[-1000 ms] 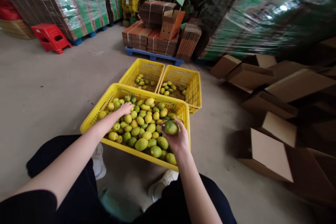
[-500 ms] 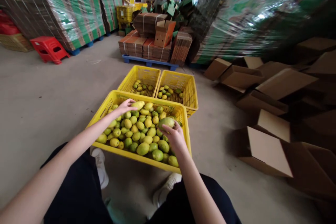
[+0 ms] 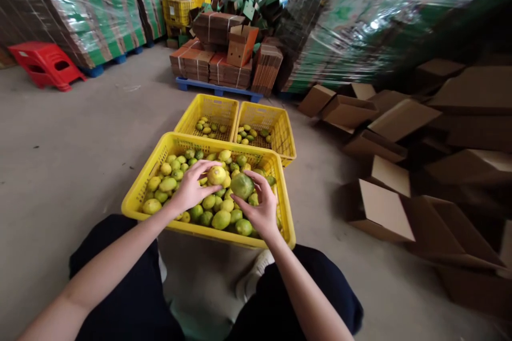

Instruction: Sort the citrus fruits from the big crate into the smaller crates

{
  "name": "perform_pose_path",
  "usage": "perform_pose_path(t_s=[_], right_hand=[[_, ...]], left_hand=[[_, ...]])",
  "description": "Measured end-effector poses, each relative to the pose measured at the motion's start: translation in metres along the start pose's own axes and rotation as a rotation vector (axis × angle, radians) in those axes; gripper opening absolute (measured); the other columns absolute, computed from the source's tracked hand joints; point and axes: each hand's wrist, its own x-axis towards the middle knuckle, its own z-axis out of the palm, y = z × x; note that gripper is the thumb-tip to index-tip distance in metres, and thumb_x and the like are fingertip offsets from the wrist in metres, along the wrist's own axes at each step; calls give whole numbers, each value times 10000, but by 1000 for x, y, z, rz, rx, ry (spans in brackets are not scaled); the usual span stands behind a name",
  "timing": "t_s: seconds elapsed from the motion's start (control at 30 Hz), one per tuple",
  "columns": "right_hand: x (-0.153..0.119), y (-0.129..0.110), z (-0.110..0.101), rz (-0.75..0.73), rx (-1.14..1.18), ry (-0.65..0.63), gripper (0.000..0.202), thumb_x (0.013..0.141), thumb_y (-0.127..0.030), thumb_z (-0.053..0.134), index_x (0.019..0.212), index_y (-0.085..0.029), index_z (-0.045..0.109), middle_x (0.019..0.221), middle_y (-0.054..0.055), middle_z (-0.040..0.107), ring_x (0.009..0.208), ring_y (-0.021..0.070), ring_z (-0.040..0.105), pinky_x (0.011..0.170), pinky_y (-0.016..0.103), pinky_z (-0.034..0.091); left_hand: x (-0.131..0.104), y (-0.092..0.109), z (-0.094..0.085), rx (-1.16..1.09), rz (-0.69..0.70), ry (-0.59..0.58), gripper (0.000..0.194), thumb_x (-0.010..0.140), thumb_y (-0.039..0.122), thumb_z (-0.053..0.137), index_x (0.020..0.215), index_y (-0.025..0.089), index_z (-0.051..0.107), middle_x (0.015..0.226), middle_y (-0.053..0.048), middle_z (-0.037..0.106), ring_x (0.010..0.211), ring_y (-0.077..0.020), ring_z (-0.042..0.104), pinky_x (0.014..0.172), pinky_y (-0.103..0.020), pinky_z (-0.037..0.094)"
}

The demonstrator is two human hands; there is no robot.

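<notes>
A large yellow crate point(image 3: 132, 192) full of yellow and green lemons stands in front of my knees. Above its middle, my left hand point(image 3: 194, 186) grips a yellow lemon point(image 3: 216, 175) between thumb and fingers. Just to the right, my right hand point(image 3: 262, 203) holds a larger green lemon point(image 3: 242, 186), with the thumb below and the fingers above. The two held lemons are close together but apart. Other lemons lie beneath both hands, partly hidden by them.
Two smaller yellow crates, left point(image 3: 187, 115) and right point(image 3: 288, 136), touch the far side with a few lemons inside. Cardboard boxes point(image 3: 386, 208) lie at right. Flattened cartons sit on a blue pallet point(image 3: 218, 88). A red stool point(image 3: 48, 64) is at left; a person is behind.
My left hand has come right and toward me, turning its lemon end-on. My right hand has drawn slightly left, so the held lemons are closer together. The view has shifted a little.
</notes>
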Motion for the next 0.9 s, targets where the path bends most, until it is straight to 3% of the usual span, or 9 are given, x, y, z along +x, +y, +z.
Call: perform_pose_path(t_s=[0.1,0.23,0.33,0.43,0.53,0.63,0.77,0.9], right_hand=[[2,0,1,31,115,62,518,677,-331,857,1125,-269,604,1212,73,648,1198,265,605,987,414,532],[9,-2,-2,305,438,192,568,592,-457,873,1032,-284,557,985,3,657,929,211,659,845,355,573],[17,-4,-3,513,666,164,504,682,-650,726,982,-267,595,970,27,689,896,218,670,801,357,574],[24,-6,0,578,738,120,500,685,-699,693,914,-261,615,1019,59,708,972,248,673,795,369,572],[28,-8,4,483,711,80,510,573,-505,860,932,-282,575,1002,22,690,967,237,668,855,380,567],[28,-12,8,236,562,132,657,506,-307,923,1037,-305,538,1083,5,638,1049,228,637,962,398,538],[23,-14,11,-50,263,188,613,633,-269,866,1162,-292,557,1181,60,583,1157,256,590,1028,440,506],[18,-12,14,-161,112,125,496,727,-235,802,1178,-292,602,1198,80,591,1192,284,586,1051,490,497]], left_hand=[[6,1,1,31,38,20,413,766,211,799,1163,236,687,1146,-74,663,1063,-219,658,896,-347,577],[10,4,7,-8,4,9,448,745,258,824,1172,236,690,1119,-67,664,1008,-204,659,849,-321,579],[9,9,12,-75,-80,-44,531,700,330,860,1191,225,687,1131,-75,660,942,-191,661,809,-309,584],[8,15,14,-130,-123,-89,566,682,355,864,1200,217,682,1157,-85,654,933,-195,661,787,-306,582],[8,19,12,-106,-60,-94,514,715,322,843,1196,230,689,1148,-81,657,1004,-217,654,836,-322,569],[9,19,8,-25,33,-17,493,751,326,831,1216,247,687,1136,-74,655,1050,-228,642,896,-344,549],[9,15,1,54,116,97,492,791,365,810,1254,271,675,1131,-65,644,1064,-223,638,944,-356,533],[6,16,-5,124,224,108,462,830,322,777,1277,290,664,1164,-63,639,1111,-220,628,1006,-375,509]])
